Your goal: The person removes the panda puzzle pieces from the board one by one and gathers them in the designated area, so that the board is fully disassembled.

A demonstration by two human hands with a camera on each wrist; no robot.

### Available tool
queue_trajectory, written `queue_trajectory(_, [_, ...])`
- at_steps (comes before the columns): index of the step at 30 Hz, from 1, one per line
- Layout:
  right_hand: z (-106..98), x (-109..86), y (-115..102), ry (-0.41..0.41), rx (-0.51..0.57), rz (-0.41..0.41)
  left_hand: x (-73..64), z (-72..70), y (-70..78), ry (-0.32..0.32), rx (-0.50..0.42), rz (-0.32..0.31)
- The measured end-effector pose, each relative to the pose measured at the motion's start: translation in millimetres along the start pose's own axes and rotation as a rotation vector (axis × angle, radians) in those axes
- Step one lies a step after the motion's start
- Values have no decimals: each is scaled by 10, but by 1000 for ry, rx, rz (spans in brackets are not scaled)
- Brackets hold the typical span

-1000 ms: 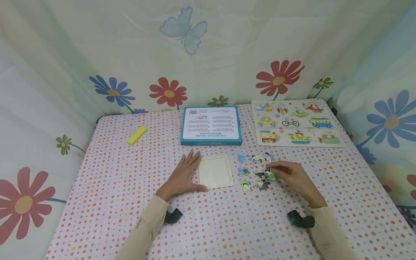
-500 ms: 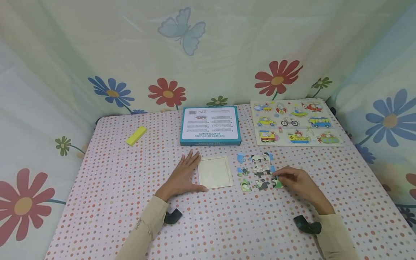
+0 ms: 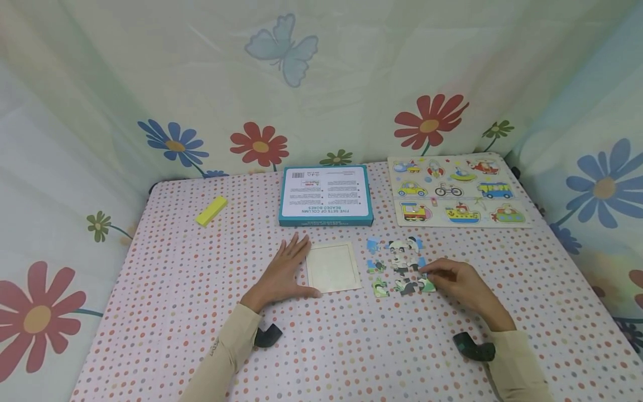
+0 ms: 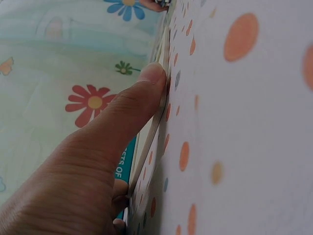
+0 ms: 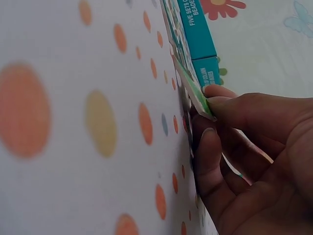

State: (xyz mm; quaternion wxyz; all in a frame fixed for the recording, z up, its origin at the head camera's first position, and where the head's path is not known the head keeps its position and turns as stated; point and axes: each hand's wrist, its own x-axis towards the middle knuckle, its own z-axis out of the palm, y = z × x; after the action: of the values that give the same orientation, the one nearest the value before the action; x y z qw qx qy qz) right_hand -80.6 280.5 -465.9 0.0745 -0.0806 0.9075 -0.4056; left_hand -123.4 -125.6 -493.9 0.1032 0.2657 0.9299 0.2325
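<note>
Right at the lower right corner of the loose panda puzzle pieces [image 3: 399, 267] lies a green puzzle piece [image 3: 428, 285], pinched between thumb and fingertips of the right hand [image 3: 459, 282]; the right wrist view shows that piece [image 5: 195, 93] tilted up off the cloth, one edge raised. The other pieces lie spread just beside the hand, apart from one another (a panda's head shows at the top of the group). Just left of them sits the empty wooden puzzle tray [image 3: 334, 267], and the left hand [image 3: 281, 272] lies flat on the table with fingers straight, its thumb [image 4: 132, 105] pressed along the tray's near edge, gripping nothing. Farther back a teal box [image 3: 326, 194] lies face down, with a vehicle peg puzzle board [image 3: 459, 190] to its right and a yellow block [image 3: 211, 209] well off to the left. All rests on a dotted tablecloth [image 3: 176, 312], ringed by flowered curtains [image 3: 150, 84].
</note>
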Motion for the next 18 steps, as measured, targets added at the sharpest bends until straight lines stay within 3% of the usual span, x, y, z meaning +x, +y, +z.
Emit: queue_trajectory(18, [16,-37,5,30,59,-62,-4,-7,10,-6,-9,-11])
